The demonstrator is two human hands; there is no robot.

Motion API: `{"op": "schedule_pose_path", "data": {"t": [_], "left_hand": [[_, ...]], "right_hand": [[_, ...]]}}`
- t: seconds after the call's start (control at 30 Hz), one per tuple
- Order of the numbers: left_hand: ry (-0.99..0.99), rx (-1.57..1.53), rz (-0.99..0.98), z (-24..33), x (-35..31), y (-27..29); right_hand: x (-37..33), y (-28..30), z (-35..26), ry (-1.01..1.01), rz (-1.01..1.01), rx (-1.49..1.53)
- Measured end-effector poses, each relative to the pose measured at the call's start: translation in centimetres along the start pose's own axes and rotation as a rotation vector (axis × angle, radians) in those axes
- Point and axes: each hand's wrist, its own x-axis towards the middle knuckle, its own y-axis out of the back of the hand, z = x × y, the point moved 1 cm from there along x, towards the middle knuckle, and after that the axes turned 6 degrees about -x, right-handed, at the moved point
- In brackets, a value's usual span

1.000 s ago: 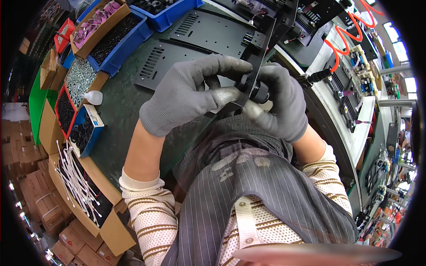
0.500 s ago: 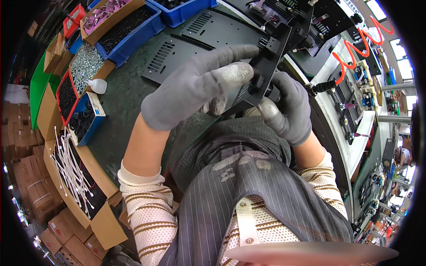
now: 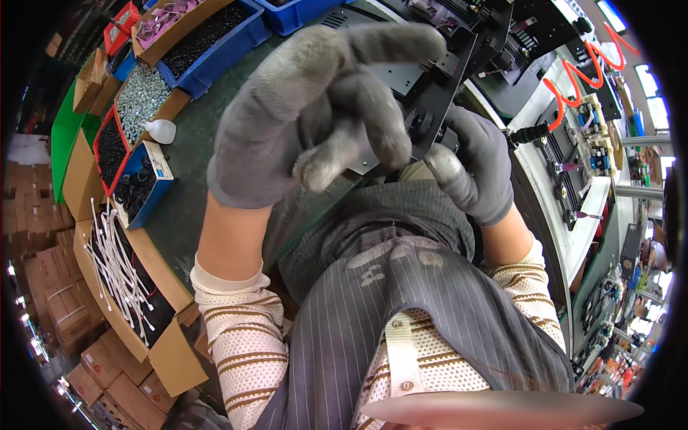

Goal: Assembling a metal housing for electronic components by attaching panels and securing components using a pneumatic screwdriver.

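Note:
My left hand [image 3: 294,107], in a grey knit glove, is lifted over the bench with its fingers spread and partly bent. Its forefinger reaches across the top of a black metal bracket [image 3: 456,80], and nothing shows between the thumb and the other fingers. My right hand [image 3: 479,161], gloved alike, grips the right side of that bracket near its lower end, thumb toward me. The bracket stands tilted, with small black parts on its inner face; my left hand covers part of it. Behind it lie black slotted metal plates [image 3: 398,76], largely hidden.
At the left are a blue bin of black parts [image 3: 204,50], a carton of screws [image 3: 140,97], a white squeeze bottle [image 3: 160,131] and a box of white cables [image 3: 118,265]. A coiled orange hose [image 3: 573,82] hangs at the right above a rack [image 3: 573,179].
My left hand has come up and away from the bracket's inner face, its fingers spreading. My right hand keeps its hold, and the bracket has barely shifted.

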Motion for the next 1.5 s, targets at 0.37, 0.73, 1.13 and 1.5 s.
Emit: {"op": "schedule_pose_path", "data": {"t": [0.37,0.73,1.13,1.5], "left_hand": [[0.200,0.462,0.102,-6.3,1.0,2.0],[0.038,0.351,0.057,-4.8,0.6,0.3],[-0.061,0.390,0.018,-5.7,0.9,0.6],[-0.165,0.493,-0.048,-6.2,1.1,1.2]], "right_hand": [[-0.4,0.0,0.4,-0.171,-0.109,0.129],[1.1,1.4,-0.1,0.305,-0.007,-0.505],[1.9,1.9,-0.9,0.371,0.045,-0.471],[1.8,0.3,-0.3,0.105,-0.028,-0.072]]}}
